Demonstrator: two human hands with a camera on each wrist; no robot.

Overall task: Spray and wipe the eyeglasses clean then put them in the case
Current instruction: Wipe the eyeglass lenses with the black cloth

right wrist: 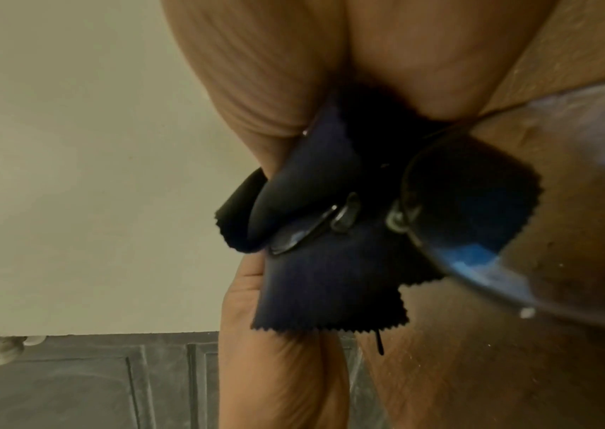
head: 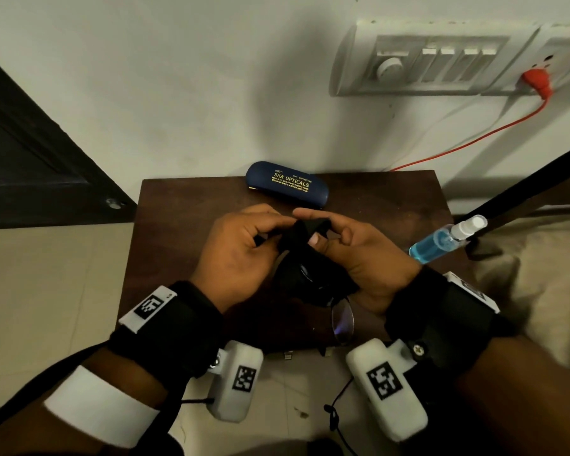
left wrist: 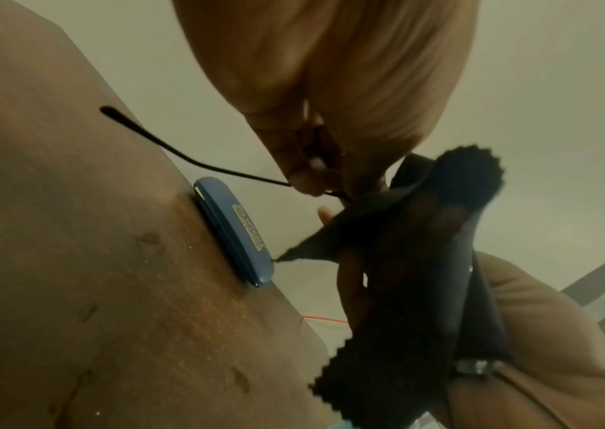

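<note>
Head view: both hands meet over the middle of the brown table [head: 178,205], working a black cloth [head: 305,258] wrapped around the eyeglasses [head: 343,319]. Left hand [head: 241,255] has fingers curled, pinching the frame at its temple arm. Right hand [head: 372,255] pinches the cloth over one lens, thumb and fingers clamped on it. Other lens hangs bare below the cloth, near table edge. Left wrist view: temple arm [left wrist: 169,148] sticks out from the left fingers [left wrist: 304,174], free of the cloth. Blue case [head: 287,185] lies closed at the far edge, apart from the hands. Spray bottle [head: 446,238] with blue liquid lies tilted on its side at the right edge, untouched.
</note>
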